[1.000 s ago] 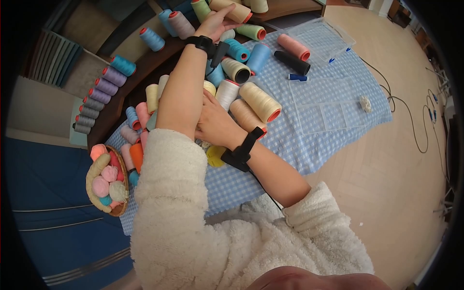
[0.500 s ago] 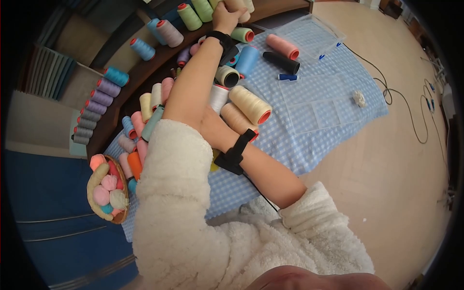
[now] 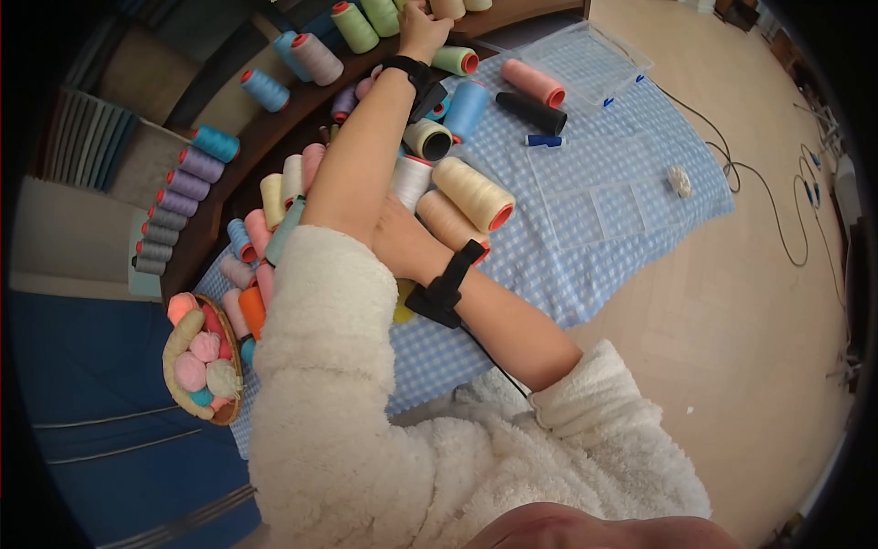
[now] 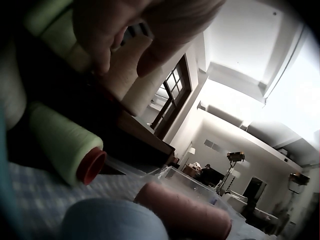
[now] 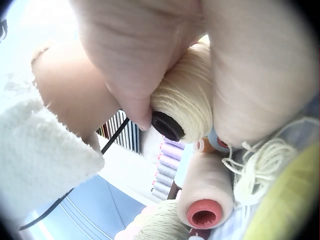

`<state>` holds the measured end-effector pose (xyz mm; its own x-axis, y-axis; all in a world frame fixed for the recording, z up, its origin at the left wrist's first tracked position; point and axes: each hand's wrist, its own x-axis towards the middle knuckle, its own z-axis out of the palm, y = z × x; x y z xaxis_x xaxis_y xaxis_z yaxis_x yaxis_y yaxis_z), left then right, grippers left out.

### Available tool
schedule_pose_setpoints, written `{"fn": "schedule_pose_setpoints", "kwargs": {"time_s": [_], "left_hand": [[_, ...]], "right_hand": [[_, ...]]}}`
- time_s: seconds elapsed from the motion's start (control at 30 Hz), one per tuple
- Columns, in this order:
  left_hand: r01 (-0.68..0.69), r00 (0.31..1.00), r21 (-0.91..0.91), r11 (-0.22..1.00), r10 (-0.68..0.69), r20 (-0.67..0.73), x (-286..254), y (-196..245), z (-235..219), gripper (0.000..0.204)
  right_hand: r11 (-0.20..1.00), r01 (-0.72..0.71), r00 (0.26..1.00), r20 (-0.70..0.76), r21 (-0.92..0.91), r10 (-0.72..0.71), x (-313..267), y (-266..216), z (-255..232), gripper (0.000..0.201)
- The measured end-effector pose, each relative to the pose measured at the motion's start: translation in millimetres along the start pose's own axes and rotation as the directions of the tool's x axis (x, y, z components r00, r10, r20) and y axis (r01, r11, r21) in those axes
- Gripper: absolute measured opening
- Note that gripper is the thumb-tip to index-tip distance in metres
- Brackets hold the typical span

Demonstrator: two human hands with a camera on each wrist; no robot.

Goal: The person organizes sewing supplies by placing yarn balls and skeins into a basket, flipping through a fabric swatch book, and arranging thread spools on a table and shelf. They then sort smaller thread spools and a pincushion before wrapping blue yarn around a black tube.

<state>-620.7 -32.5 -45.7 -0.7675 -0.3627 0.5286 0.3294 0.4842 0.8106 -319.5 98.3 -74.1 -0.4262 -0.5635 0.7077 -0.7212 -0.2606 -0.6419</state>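
Note:
My left hand [image 3: 423, 35] reaches to the shelf at the top of the head view, beside a beige thread cone [image 3: 448, 8] standing there. In the left wrist view its loosely bent fingers and thumb lie around the same beige cone [image 4: 121, 72]. Pale green cones [image 3: 355, 29] stand just left of it. Under the left forearm, my right hand [image 3: 402, 242] is partly covered. The right wrist view has it gripping a cream yarn cone [image 5: 190, 97] with a black core, thumb on one side, fingers on the other.
Many thread cones lie on the blue checked cloth [image 3: 585, 284], including a cream cone [image 3: 473, 194] and a black one [image 3: 532, 113]. Clear plastic boxes [image 3: 594, 59] sit to the right. A basket of yarn balls [image 3: 240, 366] stands left. Spools [image 3: 187, 185] line the curved shelf.
The beige cone, tilted in my left hand a second ago, now stands upright on the shelf, and that hand has shifted slightly left off it. My right hand stays under the left forearm.

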Motion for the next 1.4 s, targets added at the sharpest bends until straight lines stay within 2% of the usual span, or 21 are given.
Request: {"fn": "schedule_pose_setpoints", "kwargs": {"time_s": [0.03,0.07,0.13,0.17,0.2,0.27,0.3,0.37,0.5,0.57,0.6,0.67,0.7,0.8,0.9,0.97,1.0,1.1,1.2,1.3,1.4], "left_hand": [[0.010,1.000,0.070,0.997,-0.009,-0.014,-11.2,22.7,0.1,0.045],[-0.115,0.989,0.114,0.987,0.103,0.105,-19.1,30.8,5.6,0.044],[-0.368,0.890,0.157,0.916,0.299,0.345,-35.1,47.0,21.4,0.044],[-0.524,0.767,0.161,0.836,0.380,0.517,-44.2,55.6,27.5,0.045],[-0.662,0.608,0.133,0.737,0.425,0.671,-56.3,64.0,32.9,0.047],[-0.654,0.571,0.363,0.663,0.120,0.812,-84.3,69.4,46.4,0.054],[-0.706,0.547,0.297,0.643,0.227,0.806,-91.4,63.5,49.8,0.055],[-0.736,0.558,0.384,0.558,0.177,0.811,-90.1,54.8,53.2,0.056],[-0.686,0.646,0.574,0.447,0.011,0.763,-90.7,54.4,42.5,0.059],[-0.694,0.651,0.571,0.438,0.044,0.758,-89.2,50.2,35.9,0.058],[-0.700,0.652,0.569,0.433,0.061,0.756,-87.2,46.7,34.4,0.058],[-0.756,0.586,0.521,0.397,0.052,0.809,-79.4,41.9,36.4,0.056],[-0.782,0.551,0.495,0.379,0.047,0.833,-77.9,45.0,36.0,0.055],[-0.648,0.567,0.439,0.622,0.009,0.823,-73.4,51.2,23.3,0.049],[-0.607,0.550,0.251,0.754,0.171,0.817,-62.4,53.3,11.1,0.046],[-0.567,0.550,0.158,0.808,0.228,0.804,-60.9,47.0,10.0,0.045],[-0.547,0.550,0.108,0.830,0.259,0.794,-61.4,45.8,9.8,0.045],[-0.437,0.521,0.076,0.896,0.183,0.834,-66.8,43.9,15.2,0.045],[-0.453,0.510,0.037,0.891,0.225,0.830,-68.4,49.7,18.2,0.040],[-0.344,0.630,0.069,0.936,0.176,0.756,-55.1,65.2,10.1,0.038],[-0.267,0.804,-0.165,0.949,0.314,0.505,-8.0,24.4,2.9,0.049]], "right_hand": [[1.000,-0.013,1.000,0.026,-0.021,0.013,-1.6,-0.9,-0.6,0.050],[0.999,-0.025,0.998,0.052,-0.041,0.027,-2.5,-1.8,-1.5,0.050],[1.000,-0.024,0.999,0.022,0.018,0.023,0.2,-3.0,-3.0,0.051],[0.999,-0.022,1.000,0.008,0.049,0.021,1.7,-4.1,-3.4,0.052],[0.989,-0.084,0.996,0.010,0.122,0.084,3.1,-7.4,-4.6,0.053],[0.943,-0.207,0.978,0.029,0.262,0.206,4.2,-13.6,-7.4,0.054],[0.911,-0.242,0.969,0.040,0.334,0.243,2.7,-12.3,-5.3,0.053],[0.828,-0.305,0.948,0.065,0.470,0.312,0.3,-8.1,0.2,0.053],[0.861,-0.312,0.949,0.091,0.402,0.301,1.4,-7.0,-1.8,0.053],[0.893,-0.285,0.958,0.086,0.350,0.272,2.4,-8.9,-3.6,0.053],[0.872,-0.306,0.952,0.095,0.381,0.292,2.7,-10.3,-4.5,0.053],[0.828,-0.347,0.936,0.113,0.441,0.333,2.7,-13.8,-6.6,0.054],[0.845,-0.335,0.941,0.109,0.416,0.320,3.9,-14.8,-8.4,0.055],[0.886,-0.295,0.955,0.076,0.357,0.287,7.8,-22.1,-14.3,0.055],[0.929,-0.236,0.970,0.016,0.284,0.241,9.8,-24.5,-15.9,0.055],[0.964,-0.186,0.982,0.021,0.190,0.185,7.5,-13.9,-7.1,0.060],[0.958,-0.199,0.980,0.029,0.208,0.198,7.1,-13.6,-6.7,0.061],[0.933,-0.244,0.970,0.051,0.263,0.239,6.2,-14.9,-8.0,0.064],[0.920,-0.256,0.966,0.041,0.297,0.256,7.1,-17.6,-9.6,0.063],[0.953,-0.187,0.981,-0.004,0.239,0.194,7.6,-15.2,-5.5,0.058],[0.991,-0.093,0.996,0.017,0.101,0.091,3.2,-5.2,-0.7,0.054]]}}
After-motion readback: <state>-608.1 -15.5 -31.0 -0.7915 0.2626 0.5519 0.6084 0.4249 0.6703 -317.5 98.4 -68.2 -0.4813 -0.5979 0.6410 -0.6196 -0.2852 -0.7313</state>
